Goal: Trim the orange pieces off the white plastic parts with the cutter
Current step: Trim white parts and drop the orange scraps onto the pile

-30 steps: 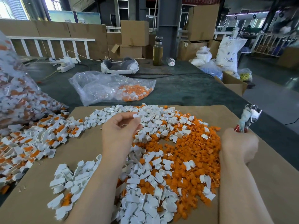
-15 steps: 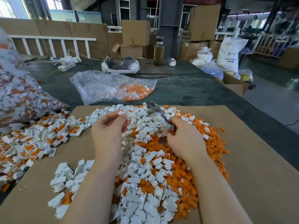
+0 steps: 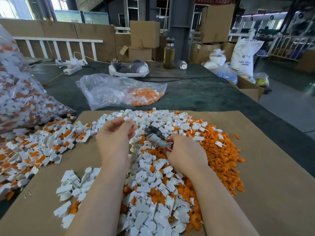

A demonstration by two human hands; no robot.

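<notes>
Left hand point(image 3: 115, 138) pinches a white part point(image 3: 127, 118), right hand point(image 3: 185, 153) grips the cutter point(image 3: 156, 136) — shallow pinch, part could twist out mid-cut.

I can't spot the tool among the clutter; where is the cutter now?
In the head view, centre: the right hand grips the cutter over the pile, its tip pointing toward the left hand.

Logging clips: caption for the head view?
Left hand pinches a white part; right hand grips the cutter over the pile.
</notes>
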